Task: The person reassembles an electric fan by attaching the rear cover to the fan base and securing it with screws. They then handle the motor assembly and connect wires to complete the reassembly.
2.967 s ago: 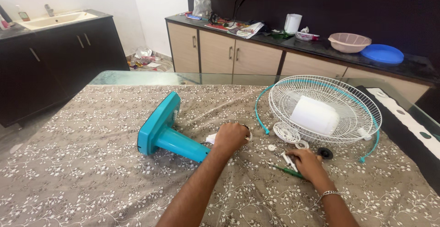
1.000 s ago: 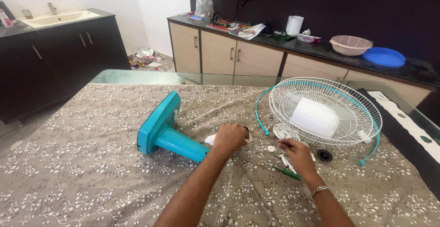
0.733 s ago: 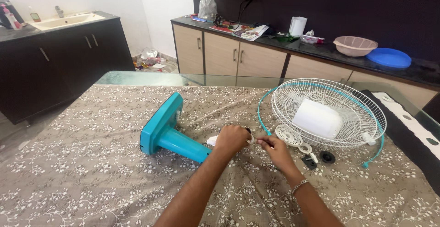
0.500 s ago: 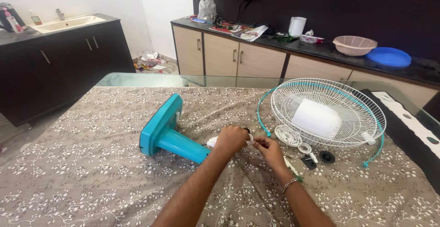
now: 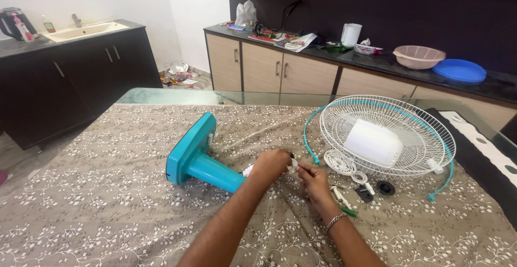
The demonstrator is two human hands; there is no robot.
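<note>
Left hand: my left hand [image 5: 271, 164] stays closed over the top end of the teal plastic fan stand [image 5: 200, 158], fingers curled tight on the white fitting there; it has barely shifted across the last three seconds.
Right hand: my right hand [image 5: 313, 179] has left the small parts on my right, where it lay three seconds ago, and now sits just beside the left, fingertips pinched together at the same fitting. What they pinch is too small to tell.
Fan stand: the teal stand lies on its side on the brown floral tablecloth [image 5: 107, 191], flat base tipped up to the left, column pointing toward my hands, as before.
Screwdriver: the green-tipped white screwdriver [image 5: 342, 201] lies on the cloth beside my right wrist, no longer under my palm.
Small parts: a round white slotted plastic disc [image 5: 339, 162], a white ring [image 5: 360, 177] and a black round cap [image 5: 385, 188] lie uncovered near the grille's front edge.
Grille: the white wire fan grille with teal rim [image 5: 388, 137] rests on the table's right side, a white plastic motor cover [image 5: 373, 142] lying in it, unmoved.
Background: a pink bowl [image 5: 419, 57] and a blue plastic lid [image 5: 459, 70] sit on the dark counter.
</note>
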